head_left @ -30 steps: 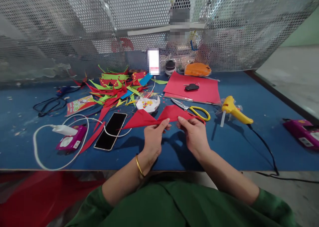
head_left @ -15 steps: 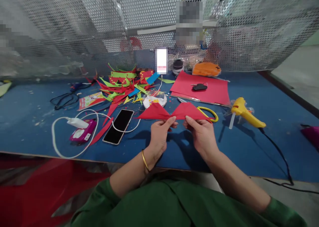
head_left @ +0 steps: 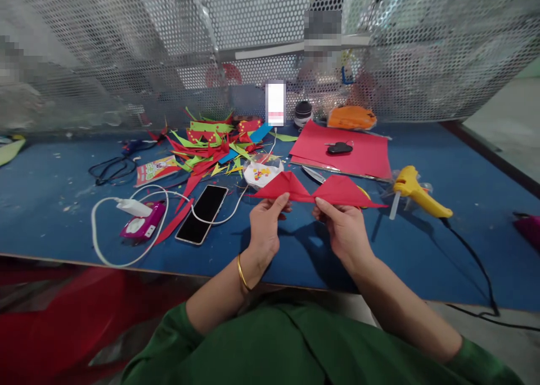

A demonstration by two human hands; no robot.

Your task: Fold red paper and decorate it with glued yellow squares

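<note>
Left hand (head_left: 266,222) pinching red paper (head_left: 287,187), lower edge

"What is the person wearing?"
"A deep green top (head_left: 261,343), with 1 thin dark line running down its front."
"And the arms?"
"2 sleeves of the same green, left (head_left: 169,340) and right (head_left: 478,357), both ending on the forearms."
"Any jewellery?"
"Yes, 1 slim, gold-coloured bangle (head_left: 241,273) around the left wrist (head_left: 254,262)."

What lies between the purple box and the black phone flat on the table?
In the head view, a red paper strip and a loop of white cable.
</note>
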